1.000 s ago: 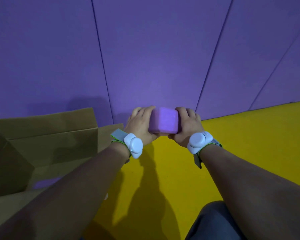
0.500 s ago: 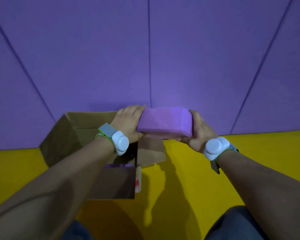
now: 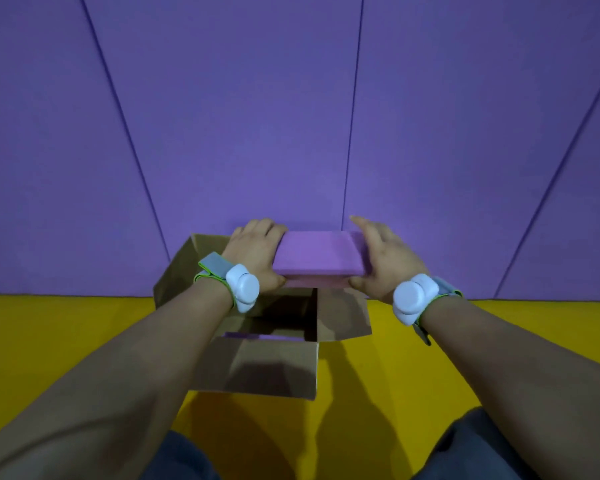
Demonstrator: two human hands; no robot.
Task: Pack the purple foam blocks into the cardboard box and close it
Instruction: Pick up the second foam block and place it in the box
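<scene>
At frame centre, the left hand [image 3: 257, 258] and right hand [image 3: 383, 263] clamp the ends of a purple foam block [image 3: 319, 254] above the open cardboard box [image 3: 267, 368] on the yellow floor [image 3: 66, 334]

box [image 3: 271, 368] interior shadowed, forearms cut off

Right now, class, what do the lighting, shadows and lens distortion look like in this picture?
Head view: dim, even light, no glare; the wall panel seams fan outward, showing wide-angle distortion; soft arm shadows fall on the yellow floor and into the cardboard box; the foam block looks slightly soft, not crisp.
</scene>
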